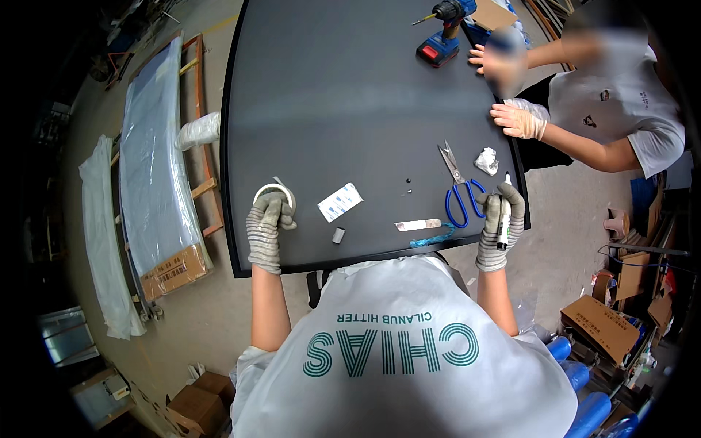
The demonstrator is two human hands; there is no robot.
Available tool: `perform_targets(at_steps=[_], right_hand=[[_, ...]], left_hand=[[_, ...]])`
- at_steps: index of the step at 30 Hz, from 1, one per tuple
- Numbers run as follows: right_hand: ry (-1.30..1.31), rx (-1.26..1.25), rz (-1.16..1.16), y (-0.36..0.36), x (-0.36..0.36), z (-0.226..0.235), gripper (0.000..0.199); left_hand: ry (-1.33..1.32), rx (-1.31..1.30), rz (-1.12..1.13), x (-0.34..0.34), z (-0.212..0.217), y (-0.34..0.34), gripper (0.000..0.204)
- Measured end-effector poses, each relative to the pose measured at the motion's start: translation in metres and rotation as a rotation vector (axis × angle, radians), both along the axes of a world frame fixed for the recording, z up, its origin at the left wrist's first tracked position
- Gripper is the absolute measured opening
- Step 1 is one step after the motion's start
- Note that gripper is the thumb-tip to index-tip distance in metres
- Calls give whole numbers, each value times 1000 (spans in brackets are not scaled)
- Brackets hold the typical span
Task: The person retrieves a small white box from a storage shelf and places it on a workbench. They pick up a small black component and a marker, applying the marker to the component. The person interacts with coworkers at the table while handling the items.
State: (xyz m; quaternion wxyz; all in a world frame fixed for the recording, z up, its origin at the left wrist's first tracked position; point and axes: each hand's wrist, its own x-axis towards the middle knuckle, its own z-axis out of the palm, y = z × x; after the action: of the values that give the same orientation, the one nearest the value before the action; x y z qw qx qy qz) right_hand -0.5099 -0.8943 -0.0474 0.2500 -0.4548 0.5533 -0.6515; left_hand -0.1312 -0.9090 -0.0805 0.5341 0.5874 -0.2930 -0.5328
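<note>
My left hand (268, 219), in a grey-palmed striped glove, is closed on a roll of white tape (289, 194) at the near left of a dark tabletop (350, 124). At the near right corner my right hand (510, 219), gloved alike, grips a black-and-white marker (504, 228), held roughly upright in the picture. Just left of that hand lie blue-handled scissors (457, 182), blades pointing away. A utility knife (418, 225) with a blue cord (437, 239) rests near the front edge. Between the hands are a white printed packet (340, 202) and a small grey cylinder (338, 235).
A blue cordless drill (442, 36) stands at the far right of the tabletop. A crumpled white wad (486, 161) lies beyond the marker. Another person's gloved hand (518, 121) rests on the right edge. Plastic-wrapped panels (153, 153) lean at left; cardboard (600, 328) sits lower right.
</note>
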Motion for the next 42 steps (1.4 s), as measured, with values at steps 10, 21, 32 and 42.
perform_targets(at_steps=[10, 21, 32, 42], right_hand=[[23, 19, 93, -9, 7, -3, 23], [123, 57, 136, -9, 15, 12, 20], [196, -112, 495, 0, 46, 24, 46], [243, -212, 355, -4, 51, 53, 19]], left_hand=[[-511, 44, -304, -25, -20, 26, 22], [-1200, 179, -923, -74, -35, 5, 25], [264, 60, -438, -116, 31, -22, 24], [599, 0, -425, -131, 46, -25, 27]])
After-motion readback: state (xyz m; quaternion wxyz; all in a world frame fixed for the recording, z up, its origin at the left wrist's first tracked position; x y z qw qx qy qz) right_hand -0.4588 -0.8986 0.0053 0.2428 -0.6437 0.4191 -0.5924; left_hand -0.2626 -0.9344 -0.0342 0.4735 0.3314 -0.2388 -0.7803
